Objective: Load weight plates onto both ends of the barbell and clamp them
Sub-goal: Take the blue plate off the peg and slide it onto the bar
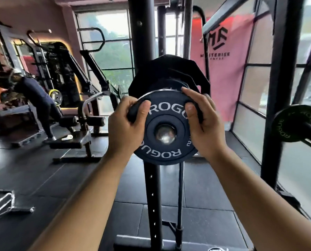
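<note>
Black rubber floor tiles (42,178) are filling the near ground beneath both forearms. Left hand (125,124) and right hand (203,124) are gripping opposite sides of the small plate (162,153) near its upper rim, thumbs lying on the lettered face and fingers curling behind the edge. The hands are standing apart with the plate between them, and neither is nearer to it than the other. The plate's bore is sitting around the barbell sleeve (165,134), whose shiny end is showing in the centre hole. The sleeve's long axis is pointing straight away from the viewer (so the bar is appearing end-on, as a disc). The coming move is judged to be a push along that axis, away from the body, until the small plate is meeting the larger plates (160,73) just behind it. Whether the two are touching cannot be told, and no clamp is showing. A rack upright (142,33) is rising just beyond the plates. At right, a green-lettered plate (294,124) is sitting on another bar. At far left, a person (35,95) is bending among gym machines. A pink banner (223,78) and windows (113,51) are closing the far wall.
</note>
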